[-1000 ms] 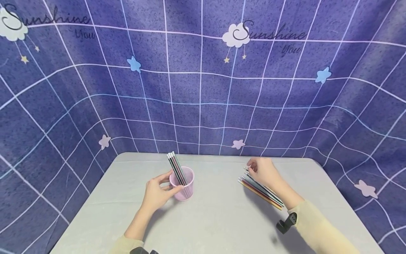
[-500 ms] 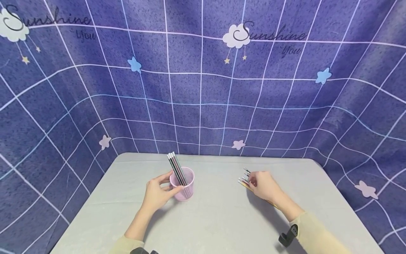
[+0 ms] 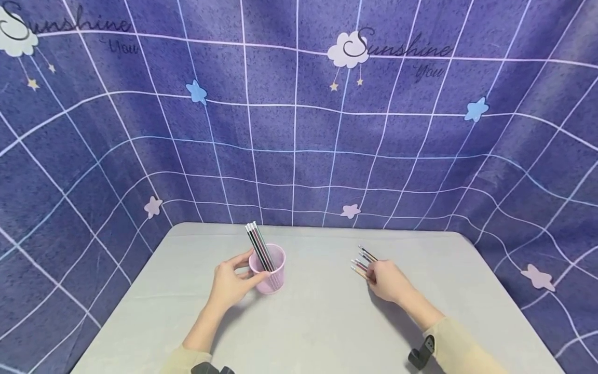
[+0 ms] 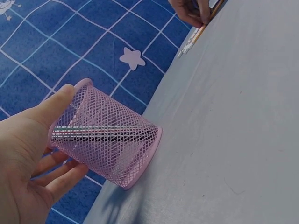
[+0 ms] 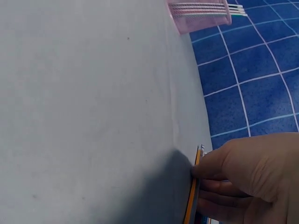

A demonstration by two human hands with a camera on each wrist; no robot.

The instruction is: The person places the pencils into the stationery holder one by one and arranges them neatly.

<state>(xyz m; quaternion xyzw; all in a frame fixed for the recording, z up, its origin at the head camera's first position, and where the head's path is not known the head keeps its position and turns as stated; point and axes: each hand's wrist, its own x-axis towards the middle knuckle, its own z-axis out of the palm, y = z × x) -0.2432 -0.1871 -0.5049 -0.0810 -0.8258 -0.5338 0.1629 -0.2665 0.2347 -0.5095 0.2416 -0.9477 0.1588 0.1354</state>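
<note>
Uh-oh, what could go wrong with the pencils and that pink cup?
The round pink mesh cup might tip if the left hand lets go, because the slim striped pencils with white ends all lean to one side. The slim loose pencils, one yellow-orange, that the right hand grips could slip and scatter on the light grey table.

Nearer the far left corner of the plain pale-grey table point(image 3: 313, 327), the cup point(image 3: 278, 280) is pink, mesh-patterned between solid bands; its pencils point(image 3: 260, 249) are black, red and green with white ends. Nearer the far right corner, the loose pencils point(image 3: 361, 266) show dark, red and yellow-orange barrels, pale-ended. Past the table's far edge, the violet-blue cloth point(image 3: 317, 130) bears a white and light-blue grid, blue and pink stars point(image 3: 350, 211) and white clouds point(image 3: 343, 51). Both sleeves point(image 3: 467, 350) are cream.
</note>
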